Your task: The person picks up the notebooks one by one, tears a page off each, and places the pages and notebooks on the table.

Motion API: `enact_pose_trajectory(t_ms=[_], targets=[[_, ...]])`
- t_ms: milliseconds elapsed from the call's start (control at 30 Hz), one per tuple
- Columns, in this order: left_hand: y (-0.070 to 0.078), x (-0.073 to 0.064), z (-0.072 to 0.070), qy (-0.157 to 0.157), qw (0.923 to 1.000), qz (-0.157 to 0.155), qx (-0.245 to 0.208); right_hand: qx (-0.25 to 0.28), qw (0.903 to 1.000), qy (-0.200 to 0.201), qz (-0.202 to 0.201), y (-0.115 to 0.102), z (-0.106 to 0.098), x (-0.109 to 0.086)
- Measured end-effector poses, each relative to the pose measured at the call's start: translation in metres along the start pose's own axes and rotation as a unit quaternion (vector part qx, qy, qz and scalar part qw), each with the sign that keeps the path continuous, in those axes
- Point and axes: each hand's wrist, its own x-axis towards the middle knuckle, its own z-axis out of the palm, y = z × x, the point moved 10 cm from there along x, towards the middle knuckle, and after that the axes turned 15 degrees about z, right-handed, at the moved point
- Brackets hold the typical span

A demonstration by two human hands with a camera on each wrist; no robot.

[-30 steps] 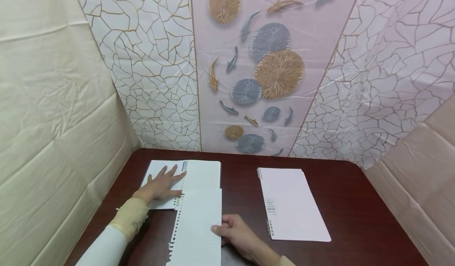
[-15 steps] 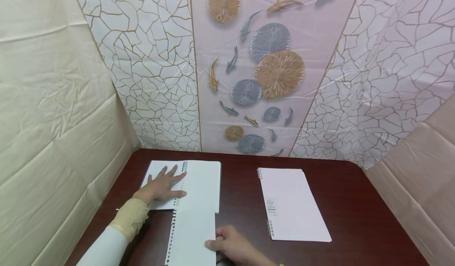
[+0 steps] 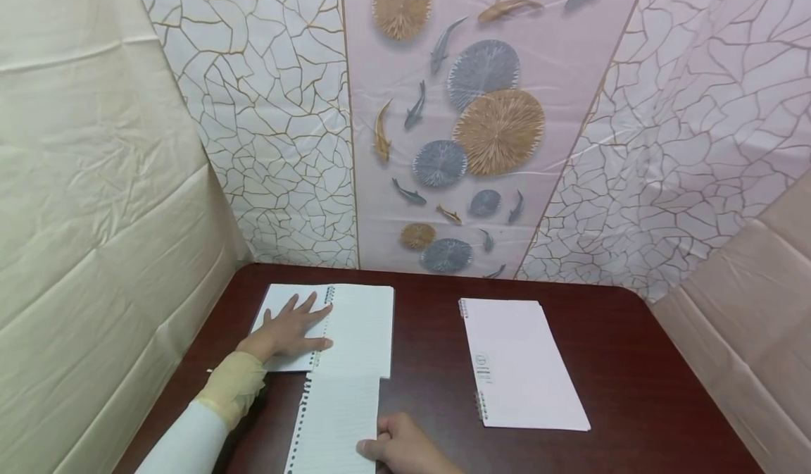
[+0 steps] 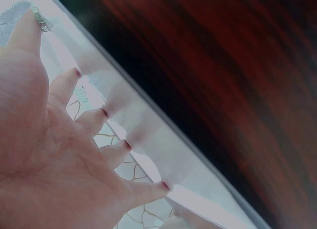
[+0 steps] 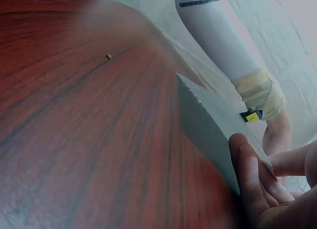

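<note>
An open spiral notebook [image 3: 361,319] lies at the left of the table. My left hand [image 3: 288,333] is spread flat over its left page, with the thumb and a fingertip reaching the wire binding; the left wrist view shows the fingertips [image 4: 126,144] touching the paper. My right hand [image 3: 405,446] pinches the right edge of a loose lined sheet [image 3: 336,418] between thumb and fingers. Torn binding holes run down the sheet's left side, and its top edge meets the notebook's lower edge. In the right wrist view the sheet [image 5: 213,120] stands tilted off the table.
A second spiral notebook [image 3: 526,368], white side up with small print, lies on the right of the dark red wooden table [image 3: 633,361]. Fabric sheets [image 3: 285,143] hang behind the table and at both sides. A tiny speck [image 5: 109,56] sits on the wood.
My right hand has drawn the loose sheet down towards the near edge and slightly left, uncovering more of the notebook's right page. The left hand stays put on the notebook.
</note>
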Motion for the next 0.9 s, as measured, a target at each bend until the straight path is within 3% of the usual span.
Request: enact_pose_trajectory(t_ms=[333,600,900], targets=[[0.0029,-0.0005,-0.0024,-0.004,1.0,0.005,0.007,-0.047,0.9979,0.034,-0.026,-0.0013,-0.0034,-0.0003],[0.0016,0.0,-0.0001,0.006,0.9998,0.018,-0.001,-0.029,0.9989,0.026,-0.026,0.0012,-0.0019,-0.0008],[0.0062,-0.0018,-0.0028,-0.003,0.9999,0.004,0.013,-0.027,0.9984,0.038,-0.032,-0.001,-0.0021,-0.0029]])
